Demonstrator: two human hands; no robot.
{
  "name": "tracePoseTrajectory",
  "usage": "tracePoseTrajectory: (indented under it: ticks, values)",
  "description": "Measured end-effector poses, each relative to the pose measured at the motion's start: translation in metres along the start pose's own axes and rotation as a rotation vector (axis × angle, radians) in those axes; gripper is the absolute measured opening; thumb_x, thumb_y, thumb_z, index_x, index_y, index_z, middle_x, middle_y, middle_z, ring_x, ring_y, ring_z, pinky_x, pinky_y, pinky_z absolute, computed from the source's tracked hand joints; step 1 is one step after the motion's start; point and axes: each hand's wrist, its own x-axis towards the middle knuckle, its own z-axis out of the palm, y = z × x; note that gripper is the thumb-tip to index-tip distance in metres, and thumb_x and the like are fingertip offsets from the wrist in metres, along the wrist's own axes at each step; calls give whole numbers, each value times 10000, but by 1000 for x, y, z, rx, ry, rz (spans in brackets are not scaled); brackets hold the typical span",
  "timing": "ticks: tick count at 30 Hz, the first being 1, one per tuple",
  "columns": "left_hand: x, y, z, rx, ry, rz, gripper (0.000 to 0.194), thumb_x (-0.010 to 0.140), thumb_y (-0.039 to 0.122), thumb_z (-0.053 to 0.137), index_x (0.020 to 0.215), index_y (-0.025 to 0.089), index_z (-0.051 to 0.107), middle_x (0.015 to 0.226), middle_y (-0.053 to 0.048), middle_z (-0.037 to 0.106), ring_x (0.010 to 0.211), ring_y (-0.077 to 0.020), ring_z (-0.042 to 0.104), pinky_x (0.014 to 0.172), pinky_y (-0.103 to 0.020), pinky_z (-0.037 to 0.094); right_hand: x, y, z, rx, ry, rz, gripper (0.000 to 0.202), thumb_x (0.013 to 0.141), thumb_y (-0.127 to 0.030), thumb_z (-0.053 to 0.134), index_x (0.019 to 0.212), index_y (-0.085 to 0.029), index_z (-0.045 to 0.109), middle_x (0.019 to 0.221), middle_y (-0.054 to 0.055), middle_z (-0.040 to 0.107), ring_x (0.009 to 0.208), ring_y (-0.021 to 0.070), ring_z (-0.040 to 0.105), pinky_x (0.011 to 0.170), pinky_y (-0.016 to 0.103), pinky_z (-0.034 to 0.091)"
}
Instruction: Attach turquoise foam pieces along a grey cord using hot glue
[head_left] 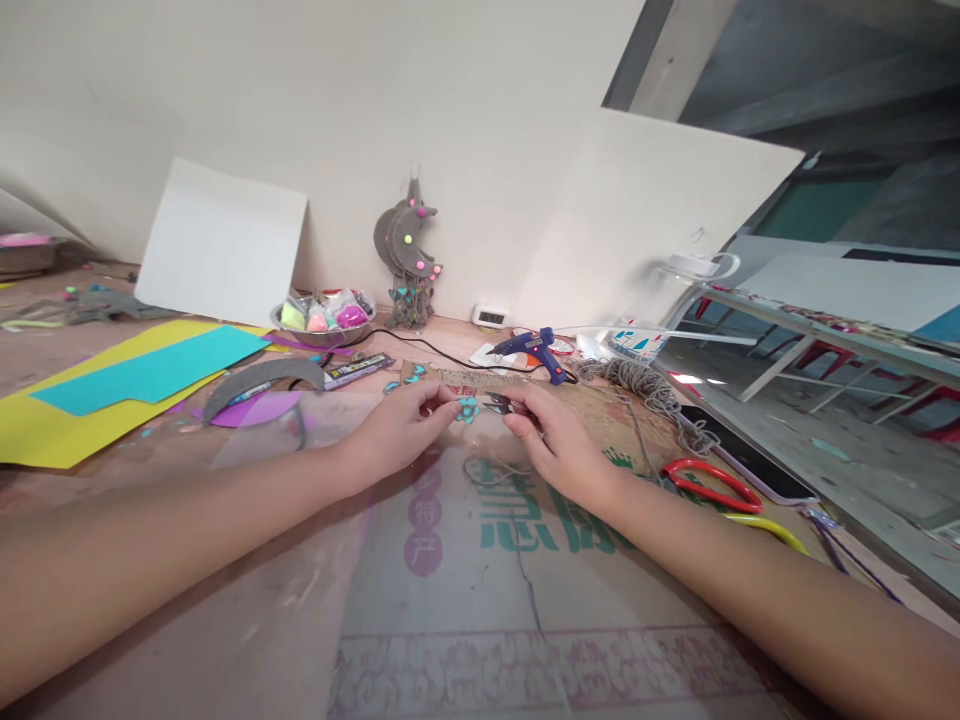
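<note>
My left hand (409,425) pinches a small turquoise piece (468,408), flower-like in outline with grey at its edges. Close beside it, my right hand (551,440) is closed on a small dark tool with pointed metal tips (496,402), which looks like thread snips. The tips face the turquoise piece; whether they touch it I cannot tell. Both hands are just above a printed cardboard sheet (450,600). A loop of grey yarn (487,470) lies below them. More turquoise pieces (414,372) rest behind my left hand.
A blue glue gun (529,350) stands behind my right hand. Grey yarn (637,385), red-handled scissors (709,487) and a phone (750,455) lie rightward. Leftward are coloured sheets (161,365), a grey arc (259,385) and a bowl (330,335). A moon ornament (405,245) leans on the wall.
</note>
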Motion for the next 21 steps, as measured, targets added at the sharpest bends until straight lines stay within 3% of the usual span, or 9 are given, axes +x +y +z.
tracePoseTrajectory:
  ticks: [6,10,18,21]
  values:
    - [-2,-2,2,7,-27,86,223,866,336,433,777,158,533,719,19,526,650,-111,474,589,-226,374,5,-11,5,374,-51,237,208,816,-349,543,848,-158,616,672,-1,561,567,108,461,527,232,363]
    - [-4,-1,3,48,-23,100,205,864,312,441,764,158,534,739,12,539,668,-112,478,596,-229,371,7,-14,6,557,-123,304,214,792,-356,557,777,-152,621,631,-19,505,553,89,404,512,219,318]
    - [-2,-4,3,144,-52,177,210,868,291,442,756,166,566,762,2,572,744,-131,526,668,-253,416,7,-15,4,663,-159,362,202,784,-349,560,778,-152,605,582,-51,378,510,71,302,495,215,268]
    - [-4,-6,3,184,-22,238,175,869,281,464,961,183,576,905,-19,596,831,-144,543,739,-278,444,7,-14,4,642,-165,373,213,794,-357,546,759,-152,593,567,-57,347,497,68,272,493,217,260]
